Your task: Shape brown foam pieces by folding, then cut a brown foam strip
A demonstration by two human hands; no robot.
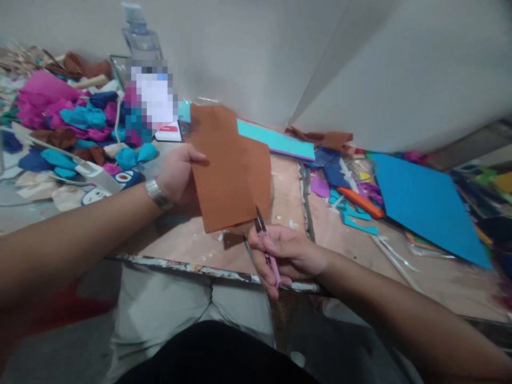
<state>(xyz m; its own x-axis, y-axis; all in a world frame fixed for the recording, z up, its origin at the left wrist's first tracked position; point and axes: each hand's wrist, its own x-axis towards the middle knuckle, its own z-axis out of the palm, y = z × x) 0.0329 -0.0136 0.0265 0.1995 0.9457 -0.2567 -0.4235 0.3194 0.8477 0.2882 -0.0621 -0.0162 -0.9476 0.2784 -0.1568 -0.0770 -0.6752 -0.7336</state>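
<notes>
A folded sheet of brown paper [224, 176] is held up over the table by my left hand [178, 173]. The thumb lies on the near face; the other fingers are hidden behind it. A pair of scissors [272, 264] with pink handles sits in my right hand [284, 253], fingers wrapped round the grips. Its dark blades point up at the paper's lower right edge, where a flap stands apart from the front layer. Whether the blades are parted I cannot tell.
Crumpled coloured paper [86, 114], a water bottle [142, 40] and a power strip [128, 178] with a white plug stand at the left. On the right lie a blue sheet [432, 200], an orange cutter [360, 201] and scraps. A turquoise strip [276, 140] rests along the wall.
</notes>
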